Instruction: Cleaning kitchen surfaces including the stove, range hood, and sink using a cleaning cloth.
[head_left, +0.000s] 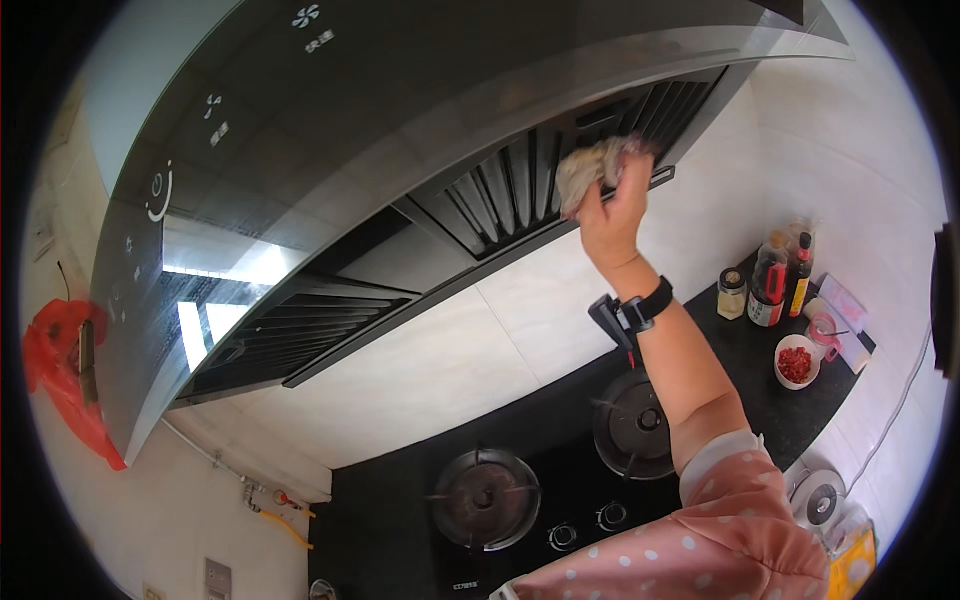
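Note:
My right hand (616, 217) is raised and gripping a crumpled, pale cloth (589, 174). The cloth lies against the slatted black filter (502, 195) on the underside of a range hood, near its right-hand part. A black strap with a small device (630, 311) sits around my right wrist. The hood's dark glass front panel (300, 135) curves across the upper left. My left hand is out of view; only a pink polka-dot sleeve (637, 559) shows at the bottom. Below the hood is a black gas cooktop (555, 487) with round burners and two knobs.
On the dark counter at right stand a lidded jar (731, 294), bottles (769, 281) and a white bowl of chopped red food (796, 363). A red plastic bag (64, 360) hangs at far left. A yellow gas hose (289, 526) runs by the wall at lower left.

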